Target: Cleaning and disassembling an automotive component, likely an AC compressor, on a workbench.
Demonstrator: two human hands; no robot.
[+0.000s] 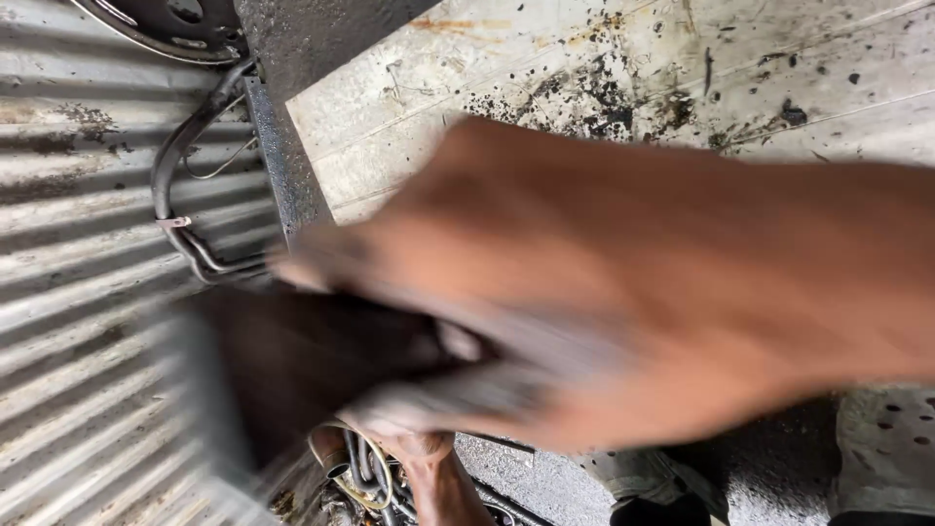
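Observation:
My right hand [545, 292] reaches in from the right, very close to the camera and heavily blurred. Its thumb and fingers are closed on a dark flat object [282, 370] that is too smeared to identify. Below it, part of a second arm, probably my left hand [433, 472], rises from the bottom edge. Its fingers are hidden behind the right hand, close to a bundle of tubes and wires [360, 472].
A corrugated metal sheet [78, 292] fills the left side. A bent dark metal tube [180, 166] lies on it beside a dark steel bar [278, 146]. A stained white board [604, 68] lies at upper right, a round dark rim [166, 24] at top left, and trouser legs [877, 448] at bottom right.

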